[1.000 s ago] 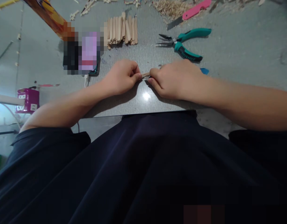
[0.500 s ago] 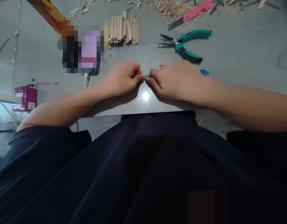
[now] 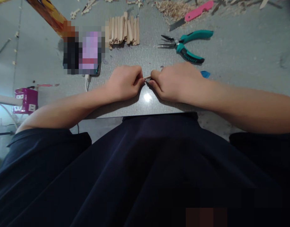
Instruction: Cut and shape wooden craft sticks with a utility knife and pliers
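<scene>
My left hand [image 3: 125, 82] is closed, its thumb and fingertips pinched together close above the table. Facing it, my right hand [image 3: 176, 81] is also closed, with thumb and forefinger pressed together. A short bit of thin wooden stick [image 3: 147, 77] shows in the small gap between the two hands, and its ends run into the fingers. The fingers hide most of it. A blue piece [image 3: 205, 74] peeks out behind my right hand; whether it is held there I cannot tell.
Teal-handled pliers [image 3: 192, 47] lie open beyond my right hand. Behind them are a pink-handled knife [image 3: 199, 11] and wood shavings [image 3: 174, 11]. A pile of wooden sticks [image 3: 123, 30] lies beyond my left hand, beside a phone [image 3: 90, 50] on a cable. A purple power socket [image 3: 26, 101] is at left.
My left hand has dropped slightly toward me. The stick between the hands now tilts a little more, and a dark edge under it shows less.
</scene>
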Available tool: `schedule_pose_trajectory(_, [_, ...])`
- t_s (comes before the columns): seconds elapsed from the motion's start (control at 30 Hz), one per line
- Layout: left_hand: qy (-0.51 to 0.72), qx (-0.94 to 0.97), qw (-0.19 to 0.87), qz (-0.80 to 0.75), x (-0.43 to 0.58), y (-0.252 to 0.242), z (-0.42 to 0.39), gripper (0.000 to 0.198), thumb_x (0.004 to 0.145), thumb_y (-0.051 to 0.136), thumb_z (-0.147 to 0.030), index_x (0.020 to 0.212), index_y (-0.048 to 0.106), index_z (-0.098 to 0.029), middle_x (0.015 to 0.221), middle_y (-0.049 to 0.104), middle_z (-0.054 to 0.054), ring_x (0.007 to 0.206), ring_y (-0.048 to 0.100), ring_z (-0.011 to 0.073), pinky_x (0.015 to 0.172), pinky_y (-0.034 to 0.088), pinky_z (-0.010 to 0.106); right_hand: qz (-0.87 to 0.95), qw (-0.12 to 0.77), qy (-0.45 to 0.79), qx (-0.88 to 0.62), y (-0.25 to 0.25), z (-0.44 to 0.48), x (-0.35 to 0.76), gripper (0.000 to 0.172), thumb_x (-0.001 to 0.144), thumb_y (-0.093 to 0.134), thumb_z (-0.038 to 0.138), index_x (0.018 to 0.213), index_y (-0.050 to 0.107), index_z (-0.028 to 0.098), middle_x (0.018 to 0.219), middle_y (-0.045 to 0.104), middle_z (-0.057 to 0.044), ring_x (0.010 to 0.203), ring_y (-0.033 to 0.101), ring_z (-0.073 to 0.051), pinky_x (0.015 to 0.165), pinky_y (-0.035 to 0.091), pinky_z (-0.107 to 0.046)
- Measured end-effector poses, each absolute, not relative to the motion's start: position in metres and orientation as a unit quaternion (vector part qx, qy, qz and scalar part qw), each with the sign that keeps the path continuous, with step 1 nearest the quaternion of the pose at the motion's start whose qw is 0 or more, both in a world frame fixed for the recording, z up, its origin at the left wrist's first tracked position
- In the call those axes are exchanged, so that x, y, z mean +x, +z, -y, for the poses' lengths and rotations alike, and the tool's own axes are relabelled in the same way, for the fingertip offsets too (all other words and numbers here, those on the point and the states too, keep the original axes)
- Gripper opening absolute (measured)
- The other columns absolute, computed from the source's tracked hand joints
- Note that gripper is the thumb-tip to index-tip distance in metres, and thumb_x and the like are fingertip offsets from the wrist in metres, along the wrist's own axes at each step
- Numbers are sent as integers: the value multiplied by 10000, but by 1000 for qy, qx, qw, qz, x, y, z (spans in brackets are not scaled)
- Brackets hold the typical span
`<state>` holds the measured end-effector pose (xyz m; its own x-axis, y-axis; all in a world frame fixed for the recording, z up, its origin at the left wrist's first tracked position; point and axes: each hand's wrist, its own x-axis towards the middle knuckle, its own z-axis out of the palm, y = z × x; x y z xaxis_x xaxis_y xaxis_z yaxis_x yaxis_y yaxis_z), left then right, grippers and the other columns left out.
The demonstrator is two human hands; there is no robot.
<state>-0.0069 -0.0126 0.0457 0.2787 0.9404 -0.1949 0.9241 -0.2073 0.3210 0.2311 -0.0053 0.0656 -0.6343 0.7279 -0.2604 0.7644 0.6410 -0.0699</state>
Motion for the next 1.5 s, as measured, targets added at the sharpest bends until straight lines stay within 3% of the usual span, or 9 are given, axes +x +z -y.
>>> schedule_pose_trajectory(0.27, [-37, 788, 133, -600, -2, 50, 20, 315, 1194, 600, -425, 1344, 842, -289, 1202, 919, 132, 1285, 867, 394, 1049, 592, 465, -894, 88, -86, 431, 58, 9, 226, 651, 1280, 326, 542, 1537, 788, 163, 1334, 903, -285, 1240, 884, -552, 936, 658, -575])
schedule_pose_trajectory(0.53, [-11, 797, 125, -591, -6, 43, 17, 304, 1204, 611, -445, 1316, 848, -291, 1115, 899, 112, 1256, 865, 372, 1037, 595, 431, -888, 83, -82, 445, 55, 11, 222, 619, 1302, 363, 559, 1535, 795, 182, 1380, 905, -268, 1286, 886, -534, 991, 691, -588])
schedule_pose_trajectory(0.83, [63, 810, 120, -570, -14, 28, 13, 204, 1130, 658, -441, 1117, 811, -307, 917, 827, 91, 1050, 846, 365, 918, 572, 455, -886, 67, -88, 450, 56, 12, 220, 567, 1307, 416, 512, 1514, 804, 155, 1335, 903, -289, 1302, 889, -572, 1010, 701, -633])
schedule_pose_trajectory(1.5, [102, 784, 158, -591, -13, 26, 11, 166, 1093, 705, -413, 982, 744, -297, 867, 785, 69, 1006, 809, 336, 937, 569, 451, -887, 79, -92, 446, 61, 9, 220, 589, 1306, 382, 465, 1544, 796, 121, 1327, 902, -304, 1292, 894, -559, 1015, 723, -651])
